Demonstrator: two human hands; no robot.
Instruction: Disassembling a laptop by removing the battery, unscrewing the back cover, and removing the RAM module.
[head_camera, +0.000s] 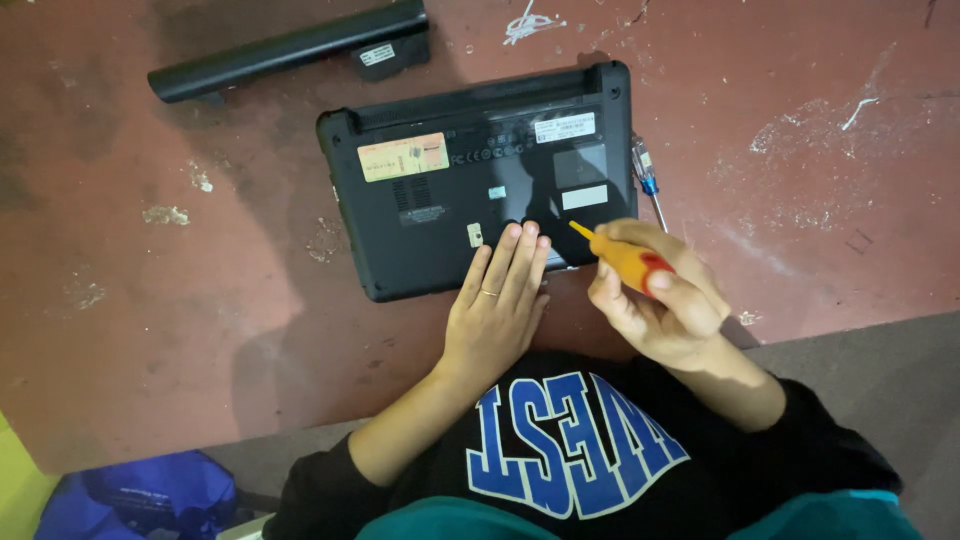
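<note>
A small black laptop (440, 190) lies upside down on the red floor, its battery bay open at the far edge. My left hand (497, 305) rests flat on its near right corner, fingers together, a ring on one finger. My right hand (665, 300) grips an orange and red screwdriver (622, 256), its tip pointing at the laptop's near right edge. A second screwdriver with a clear and blue handle (646, 180) lies on the floor just right of the laptop.
A long black battery (290, 48) lies on the floor beyond the laptop, at the upper left. The worn red floor (150, 280) has white paint marks. A grey strip (860, 370) runs near my body. A blue bag (140, 495) sits at the lower left.
</note>
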